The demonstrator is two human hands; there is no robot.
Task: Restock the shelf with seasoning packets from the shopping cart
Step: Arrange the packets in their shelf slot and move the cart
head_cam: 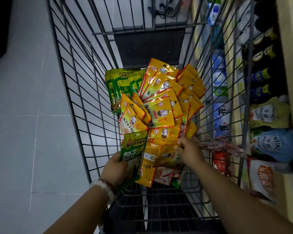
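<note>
Seasoning packets (161, 105): yellow and green, heaped in the wire shopping cart (85, 98). Left hand (114, 169) gripped a green packet (134, 156), fingers curled round its edge. Right hand (189, 151) pinched yellow packets (167, 156) just beside it. Shelf (264, 115) of bottles and pouches stood beyond the right fingers.

packets (161, 105) piled in the cart (85, 102) | shelf (267, 102) right of cart | both hands down inside, near end
</note>
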